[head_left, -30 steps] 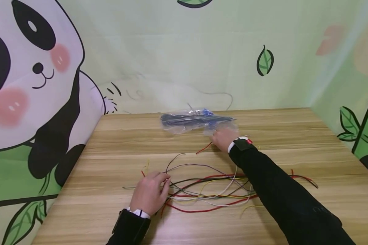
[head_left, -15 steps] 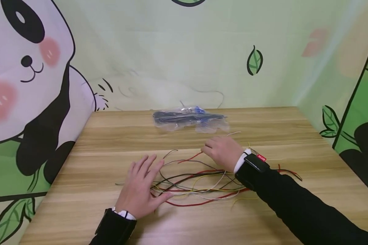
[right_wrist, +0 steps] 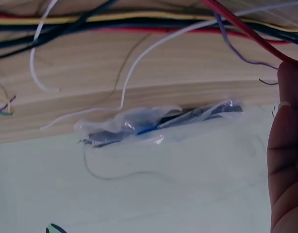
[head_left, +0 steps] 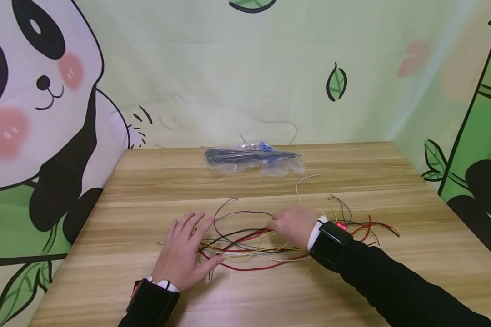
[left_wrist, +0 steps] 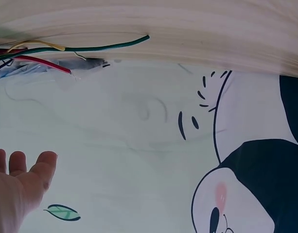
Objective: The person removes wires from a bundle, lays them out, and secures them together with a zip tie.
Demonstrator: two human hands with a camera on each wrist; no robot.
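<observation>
A loose bundle of thin wires (head_left: 245,270) in red, black, yellow, white and purple lies across the middle of the wooden table. Over the bundle's left end is my left hand (head_left: 184,254), fingers spread and fairly straight. The left wrist view shows a few of its fingers (left_wrist: 44,167), while a green wire (left_wrist: 105,47) sticks out apart from them. My right hand (head_left: 294,225), above the bundle's right half, pinches a red wire (right_wrist: 258,36) between thumb and fingers. The fingertips are partly hidden in the head view.
A clear plastic bag (head_left: 253,159) with dark, long contents and blue bits lies near the table's back edge. Behind the wooden table (head_left: 352,163) stands a cloth backdrop (head_left: 212,59) printed with a panda and leaves. Several wire ends (head_left: 388,227) stick out right of the bundle.
My right hand has come back from near the plastic bag towards the bundle, bringing the red wire. My left hand has gone from bent fingers to spread ones and shifted slightly left.
</observation>
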